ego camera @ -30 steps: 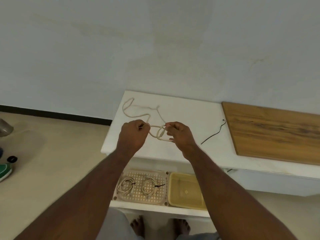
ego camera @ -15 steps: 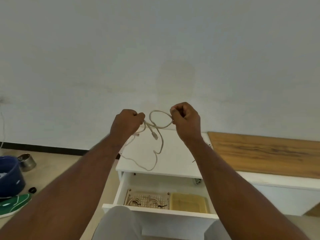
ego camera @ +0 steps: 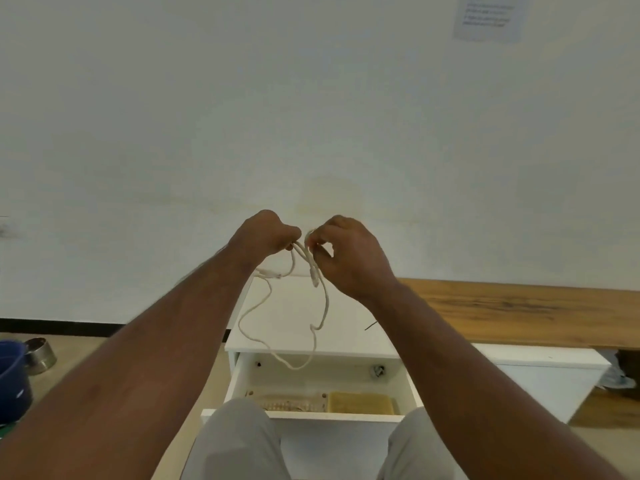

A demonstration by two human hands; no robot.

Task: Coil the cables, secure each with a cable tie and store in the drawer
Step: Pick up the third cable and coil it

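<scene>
A thin white cable (ego camera: 325,306) hangs in the air above the white cabinet top (ego camera: 294,327), its long loop drooping down to the drawer's back edge. My left hand (ego camera: 265,237) pinches one part of the cable, and my right hand (ego camera: 346,258) pinches another part close beside it; a connector dangles just below the right fingers. Below, the open white drawer (ego camera: 311,415) holds a pale perforated tray (ego camera: 294,403) with coiled cables, partly hidden by my knees, and a yellow tray (ego camera: 360,403). A black cable tie (ego camera: 371,326) lies on the cabinet top.
A wooden board (ego camera: 519,313) covers the surface to the right. On the floor at left stand a blue bucket (ego camera: 12,375) and a metal bowl (ego camera: 40,355). A paper notice (ego camera: 488,15) hangs on the wall. My knees are in front of the drawer.
Both hands lifted the cable off the cabinet top and have come closer together, shrinking the upper loop. The view tilted upward, so the drawer now sits lower in frame.
</scene>
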